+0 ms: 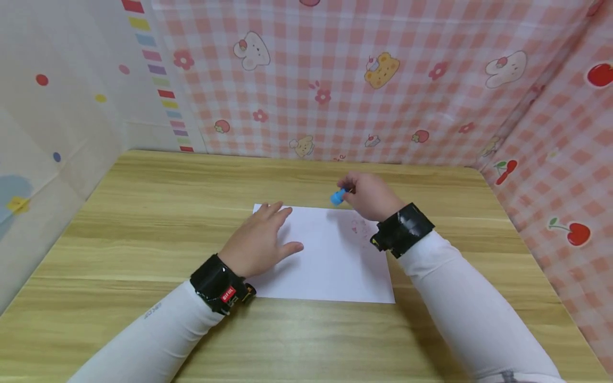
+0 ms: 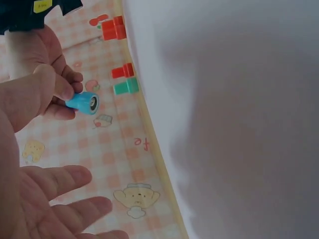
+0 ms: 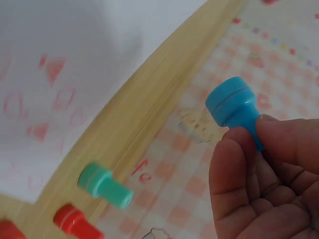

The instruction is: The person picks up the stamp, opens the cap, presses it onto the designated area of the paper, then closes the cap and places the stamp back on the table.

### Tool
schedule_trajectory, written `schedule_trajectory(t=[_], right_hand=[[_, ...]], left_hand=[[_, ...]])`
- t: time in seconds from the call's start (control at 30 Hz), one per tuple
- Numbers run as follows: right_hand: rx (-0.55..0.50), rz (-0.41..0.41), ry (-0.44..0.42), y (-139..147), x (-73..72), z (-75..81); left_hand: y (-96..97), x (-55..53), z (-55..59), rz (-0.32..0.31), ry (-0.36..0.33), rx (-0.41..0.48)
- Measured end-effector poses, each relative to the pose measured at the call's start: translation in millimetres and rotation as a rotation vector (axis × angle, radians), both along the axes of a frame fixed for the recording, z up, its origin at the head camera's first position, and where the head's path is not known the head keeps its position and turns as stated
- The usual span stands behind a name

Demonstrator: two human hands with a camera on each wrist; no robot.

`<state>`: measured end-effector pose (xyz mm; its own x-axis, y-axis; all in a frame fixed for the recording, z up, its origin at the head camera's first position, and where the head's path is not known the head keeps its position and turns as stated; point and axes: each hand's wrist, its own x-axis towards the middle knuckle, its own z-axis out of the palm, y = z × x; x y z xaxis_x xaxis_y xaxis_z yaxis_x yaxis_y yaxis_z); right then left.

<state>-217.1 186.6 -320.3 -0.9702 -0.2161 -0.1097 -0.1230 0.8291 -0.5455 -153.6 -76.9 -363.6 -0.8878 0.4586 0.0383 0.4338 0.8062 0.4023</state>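
My right hand [image 1: 375, 198] pinches a small blue toy stamp [image 1: 338, 197] by its narrow handle, close over the far edge of a white sheet of paper [image 1: 330, 271]. In the right wrist view, the thumb and fingers hold the handle, while the stamp's wide round head [image 3: 230, 99] sticks out past them. The left wrist view shows the face of that head as a dark, round recess. Over the sheet's left part lies my left hand [image 1: 256, 242], fingers spread and holding nothing. Faint pink-red marks [image 3: 40, 132] show at the paper's right side.
A green stamp [image 3: 104, 184], a red stamp [image 3: 77, 221] and another red one [image 3: 10, 231] stand by the paper's edge on the wooden table [image 1: 143, 229]. Pink checked cloth [image 1: 345, 122] hangs behind the table, with more cloth at both sides.
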Motion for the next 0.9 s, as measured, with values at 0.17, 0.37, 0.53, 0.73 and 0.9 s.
schedule_trajectory(t=[0.17, 0.37, 0.53, 0.73, 0.9], right_hand=[[0.079, -0.019, 0.001, 2, -18.5, -2.6], [0.182, -0.005, 0.01, 2, -34.6, -7.5], [0.276, 0.012, 0.003, 1, -45.3, -10.0], [0.326, 0.019, 0.015, 1, -55.1, -15.0], [0.326, 0.019, 0.01, 2, -57.8, -15.4]], left_hand=[[-1.0, -0.4, 0.2, 0.007, -0.02, -0.082], [-2.0, -1.5, 0.6, 0.031, -0.043, -0.121], [-3.2, -2.5, -1.0, 0.039, -0.051, -0.134], [-3.4, -2.7, -2.2, 0.045, -0.056, -0.132], [-3.5, -2.6, -3.8, 0.051, -0.065, -0.127]])
